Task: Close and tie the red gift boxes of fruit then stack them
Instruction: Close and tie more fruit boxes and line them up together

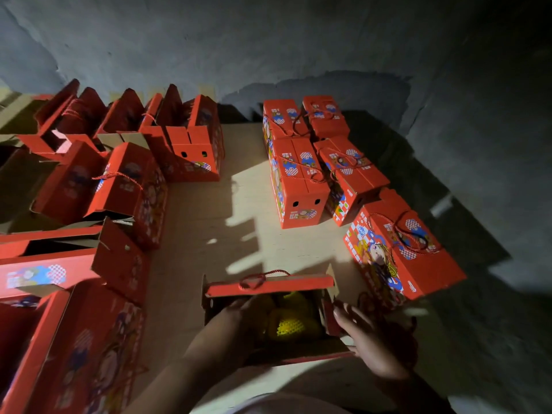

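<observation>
Both hands work on the open box (268,318) nearest the person: the left hand (236,316) reaches inside over the yellow fruit (288,325), its fingers too dark to judge, while the right hand (363,339) holds the right side flap with curled fingers. Its far lid flap (268,286), carrying the cord handle (260,277), runs left to right just beyond both hands, so I judge it folds toward the person next. Farther right stand the closed boxes (301,180).
</observation>
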`<action>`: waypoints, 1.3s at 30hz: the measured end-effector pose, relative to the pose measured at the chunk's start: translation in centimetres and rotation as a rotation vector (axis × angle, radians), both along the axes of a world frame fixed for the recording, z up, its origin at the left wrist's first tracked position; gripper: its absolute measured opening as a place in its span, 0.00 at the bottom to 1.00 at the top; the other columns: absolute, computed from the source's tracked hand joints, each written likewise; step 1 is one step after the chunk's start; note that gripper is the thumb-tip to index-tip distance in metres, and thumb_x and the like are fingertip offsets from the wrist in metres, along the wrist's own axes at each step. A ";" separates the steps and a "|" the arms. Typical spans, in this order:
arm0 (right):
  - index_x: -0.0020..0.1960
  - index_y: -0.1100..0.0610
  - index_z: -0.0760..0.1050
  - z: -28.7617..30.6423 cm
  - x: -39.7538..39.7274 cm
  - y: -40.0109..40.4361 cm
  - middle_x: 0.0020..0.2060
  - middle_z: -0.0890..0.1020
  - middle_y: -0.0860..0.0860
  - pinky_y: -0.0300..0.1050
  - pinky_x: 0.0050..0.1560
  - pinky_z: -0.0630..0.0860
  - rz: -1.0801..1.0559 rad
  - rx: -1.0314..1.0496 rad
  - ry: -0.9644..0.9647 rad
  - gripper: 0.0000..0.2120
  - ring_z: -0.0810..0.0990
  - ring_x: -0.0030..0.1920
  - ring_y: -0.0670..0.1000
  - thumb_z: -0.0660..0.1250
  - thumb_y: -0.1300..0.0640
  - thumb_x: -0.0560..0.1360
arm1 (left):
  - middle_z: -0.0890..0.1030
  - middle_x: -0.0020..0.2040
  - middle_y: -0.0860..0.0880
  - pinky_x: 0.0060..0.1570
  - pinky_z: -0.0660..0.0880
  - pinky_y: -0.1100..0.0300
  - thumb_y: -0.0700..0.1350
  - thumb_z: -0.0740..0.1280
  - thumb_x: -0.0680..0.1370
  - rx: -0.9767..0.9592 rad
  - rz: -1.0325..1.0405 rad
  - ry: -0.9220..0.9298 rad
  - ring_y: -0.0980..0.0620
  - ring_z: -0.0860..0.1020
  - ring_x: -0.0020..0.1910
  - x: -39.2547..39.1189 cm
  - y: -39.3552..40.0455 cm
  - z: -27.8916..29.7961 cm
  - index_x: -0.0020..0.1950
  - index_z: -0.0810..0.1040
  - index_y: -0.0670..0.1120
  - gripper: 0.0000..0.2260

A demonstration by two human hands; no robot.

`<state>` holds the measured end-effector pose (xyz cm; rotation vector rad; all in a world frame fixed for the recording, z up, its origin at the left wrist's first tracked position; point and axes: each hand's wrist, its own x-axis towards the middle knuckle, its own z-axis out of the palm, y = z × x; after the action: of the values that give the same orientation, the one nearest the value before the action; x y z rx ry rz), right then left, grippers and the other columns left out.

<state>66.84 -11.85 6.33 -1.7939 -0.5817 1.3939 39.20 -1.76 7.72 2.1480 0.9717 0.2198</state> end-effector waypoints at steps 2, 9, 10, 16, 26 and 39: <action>0.74 0.50 0.71 -0.2 0.2 -0.1 0.68 0.75 0.45 0.37 0.48 0.72 0.016 0.034 -0.031 0.21 0.74 0.67 0.46 0.65 0.49 0.82 | 0.71 0.73 0.58 0.67 0.72 0.61 0.47 0.72 0.74 0.141 0.014 0.079 0.60 0.73 0.67 -0.1 1.7 0.1 0.77 0.62 0.62 0.35; 0.75 0.57 0.71 -0.7 -0.3 0.9 0.41 0.79 0.54 0.50 0.37 0.78 0.019 0.036 -0.109 0.25 0.80 0.37 0.57 0.71 0.63 0.79 | 0.55 0.82 0.54 0.70 0.67 0.38 0.47 0.64 0.81 0.161 0.065 0.341 0.48 0.58 0.78 -0.7 7.6 -1.0 0.82 0.47 0.64 0.36; 0.76 0.57 0.69 -0.9 -0.2 1.1 0.45 0.79 0.57 0.44 0.38 0.76 0.065 0.038 -0.154 0.28 0.79 0.41 0.54 0.72 0.63 0.78 | 0.57 0.81 0.55 0.69 0.66 0.38 0.49 0.63 0.82 0.170 0.050 0.380 0.48 0.58 0.78 -1.0 8.1 -1.2 0.81 0.49 0.65 0.33; 0.78 0.40 0.66 -2.1 1.0 1.5 0.77 0.64 0.41 0.40 0.80 0.53 0.385 0.259 -0.766 0.36 0.59 0.79 0.42 0.76 0.53 0.74 | 0.60 0.80 0.54 0.74 0.59 0.36 0.52 0.66 0.80 0.307 0.124 0.453 0.46 0.56 0.78 -4.9 7.5 -1.1 0.77 0.63 0.65 0.27; 0.79 0.39 0.63 -2.5 1.2 0.9 0.75 0.55 0.30 0.29 0.75 0.41 0.528 0.273 -0.867 0.30 0.49 0.76 0.27 0.70 0.50 0.80 | 0.79 0.63 0.51 0.42 0.84 0.52 0.37 0.60 0.84 -0.176 0.536 -0.367 0.48 0.83 0.56 -6.5 2.3 1.3 0.67 0.75 0.57 0.18; 0.79 0.41 0.61 -2.0 0.7 0.7 0.71 0.52 0.27 0.19 0.67 0.39 0.510 0.265 -0.791 0.29 0.42 0.67 0.16 0.68 0.54 0.82 | 0.45 0.82 0.65 0.73 0.66 0.56 0.48 0.61 0.82 0.192 0.153 0.064 0.58 0.52 0.80 -7.4 1.0 -3.4 0.81 0.47 0.67 0.34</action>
<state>67.53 -11.14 4.33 -2.0155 -1.6438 0.7830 31.83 -0.74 4.34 2.2665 1.1961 0.3333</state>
